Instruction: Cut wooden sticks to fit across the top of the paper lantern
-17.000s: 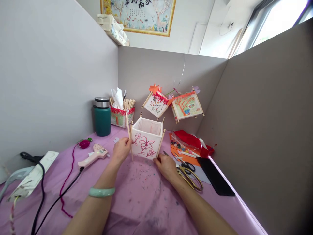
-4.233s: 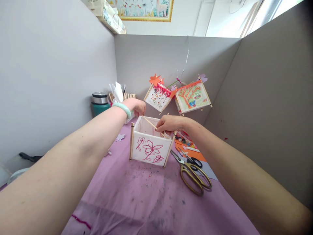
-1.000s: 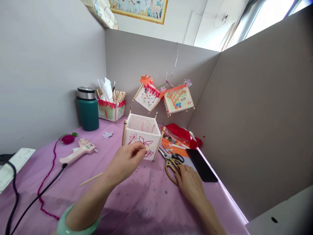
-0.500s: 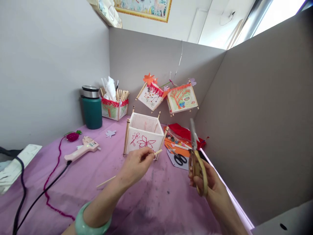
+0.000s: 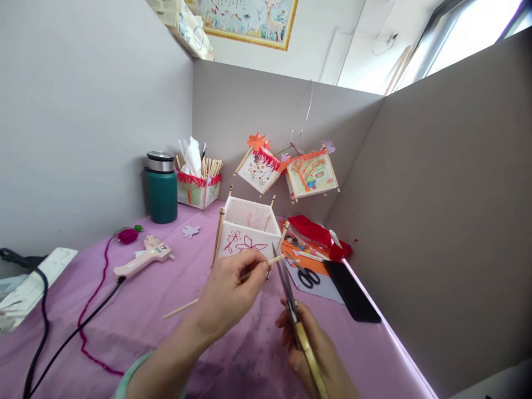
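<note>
My left hand pinches a thin wooden stick whose short end pokes out to the right; its long end runs back under the hand and forearm toward the left. In my right hand is a pair of gold-handled scissors, blades pointing up and slightly parted near the stick's tip. Whether the blades touch the stick, I cannot tell. Just behind my left hand stands a white cloth box lantern with wooden corner posts and pink flower drawings; its lower front is partly hidden.
A pink glue gun with a black cord lies at left, near magenta yarn and a green flask. Black-handled scissors and a phone lie at right. Two decorated boxes hang at the back.
My right hand has brought the gold-handled scissors left and down to the stick's end. The phone behind it is now uncovered. My left hand keeps its pinch; the view has shifted slightly.
</note>
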A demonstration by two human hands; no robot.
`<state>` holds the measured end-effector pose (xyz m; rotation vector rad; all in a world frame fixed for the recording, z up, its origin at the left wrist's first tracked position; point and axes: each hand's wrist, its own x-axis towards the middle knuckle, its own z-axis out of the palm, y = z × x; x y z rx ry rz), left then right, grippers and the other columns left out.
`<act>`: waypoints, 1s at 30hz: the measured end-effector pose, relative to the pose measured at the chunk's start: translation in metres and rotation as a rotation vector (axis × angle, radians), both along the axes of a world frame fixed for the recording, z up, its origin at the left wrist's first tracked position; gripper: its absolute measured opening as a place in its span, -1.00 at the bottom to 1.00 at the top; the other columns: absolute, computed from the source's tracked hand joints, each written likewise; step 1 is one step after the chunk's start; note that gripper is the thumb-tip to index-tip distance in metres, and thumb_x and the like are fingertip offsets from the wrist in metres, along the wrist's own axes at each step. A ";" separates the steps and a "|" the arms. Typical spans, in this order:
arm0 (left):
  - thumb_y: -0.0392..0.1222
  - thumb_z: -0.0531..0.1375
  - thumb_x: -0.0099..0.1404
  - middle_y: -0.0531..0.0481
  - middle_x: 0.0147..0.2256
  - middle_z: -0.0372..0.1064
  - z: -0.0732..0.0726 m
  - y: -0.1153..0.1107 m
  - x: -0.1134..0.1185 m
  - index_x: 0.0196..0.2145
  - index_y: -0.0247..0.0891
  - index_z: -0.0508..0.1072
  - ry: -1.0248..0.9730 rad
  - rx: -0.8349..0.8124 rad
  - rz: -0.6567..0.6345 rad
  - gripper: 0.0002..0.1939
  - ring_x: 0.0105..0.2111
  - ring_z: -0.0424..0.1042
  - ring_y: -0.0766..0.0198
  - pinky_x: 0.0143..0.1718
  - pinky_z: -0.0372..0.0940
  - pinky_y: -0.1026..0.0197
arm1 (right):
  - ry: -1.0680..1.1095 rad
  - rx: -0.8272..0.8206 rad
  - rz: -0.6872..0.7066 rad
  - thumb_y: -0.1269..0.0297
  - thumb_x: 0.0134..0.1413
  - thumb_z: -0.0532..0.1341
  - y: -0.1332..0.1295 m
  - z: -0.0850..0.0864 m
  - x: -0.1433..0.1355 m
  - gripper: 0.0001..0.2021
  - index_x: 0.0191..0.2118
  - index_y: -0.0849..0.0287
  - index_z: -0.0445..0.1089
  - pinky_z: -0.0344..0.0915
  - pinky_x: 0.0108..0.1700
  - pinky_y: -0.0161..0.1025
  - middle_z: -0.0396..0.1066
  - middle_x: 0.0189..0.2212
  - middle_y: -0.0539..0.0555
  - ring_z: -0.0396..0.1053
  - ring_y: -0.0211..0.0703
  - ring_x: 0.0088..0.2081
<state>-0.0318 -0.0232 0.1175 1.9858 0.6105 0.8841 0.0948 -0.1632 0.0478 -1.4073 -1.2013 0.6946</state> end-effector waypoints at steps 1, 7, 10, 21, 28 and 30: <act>-0.12 0.04 0.26 0.12 -0.60 0.17 0.000 -0.001 0.000 -0.47 -0.26 0.41 0.005 0.023 0.003 -0.75 -0.59 0.12 0.41 -0.56 0.02 0.34 | -0.005 -0.012 0.009 0.00 0.02 0.22 0.001 0.000 -0.001 -0.49 0.07 0.07 0.23 0.30 -0.27 -0.24 0.36 -0.20 0.12 0.35 -0.08 -0.25; -0.15 0.05 0.24 0.11 -0.61 0.24 -0.002 -0.004 0.004 -0.54 -0.26 0.35 0.074 0.085 0.030 -0.75 -0.59 0.19 0.41 -0.54 0.04 0.34 | -0.034 -0.062 0.002 0.11 0.06 0.18 0.008 0.005 -0.009 -0.58 0.03 0.10 0.21 0.29 -0.27 -0.27 0.32 -0.21 0.09 0.32 -0.15 -0.28; -0.19 0.03 0.24 0.11 -0.60 0.27 -0.005 -0.004 0.006 -0.55 -0.25 0.33 0.102 0.120 0.038 -0.77 -0.58 0.21 0.40 -0.52 0.06 0.34 | -0.080 -0.061 -0.052 0.14 0.06 0.18 0.009 0.008 -0.012 -0.60 0.03 0.09 0.22 0.30 -0.23 -0.27 0.33 -0.23 0.07 0.32 -0.15 -0.28; -0.28 -0.01 0.24 0.03 -0.56 0.32 -0.010 -0.015 0.009 -0.53 -0.24 0.26 0.217 0.383 0.135 -0.80 -0.56 0.24 0.33 -0.48 0.00 0.24 | -0.131 -0.031 -0.215 0.13 0.02 0.21 0.006 0.005 -0.018 -0.55 0.07 0.03 0.26 0.32 -0.16 -0.23 0.38 -0.20 0.06 0.35 -0.11 -0.25; -0.28 -0.02 0.26 0.03 -0.56 0.32 -0.008 -0.013 0.010 -0.54 -0.24 0.25 0.250 0.409 0.121 -0.78 -0.55 0.25 0.32 -0.48 0.00 0.24 | -0.115 -0.020 -0.196 0.12 0.06 0.21 0.020 -0.003 -0.014 -0.71 -0.11 0.10 0.33 0.25 -0.39 -0.29 0.31 -0.45 -0.02 0.24 -0.19 -0.45; -0.27 -0.02 0.27 0.03 -0.55 0.33 -0.007 -0.011 0.009 -0.53 -0.24 0.26 0.251 0.413 0.113 -0.78 -0.54 0.25 0.32 -0.48 0.01 0.23 | -0.118 -0.053 -0.175 0.16 0.09 0.20 0.024 -0.009 -0.011 -0.77 -0.15 0.13 0.31 0.20 -0.42 -0.33 0.27 -0.47 -0.04 0.19 -0.24 -0.46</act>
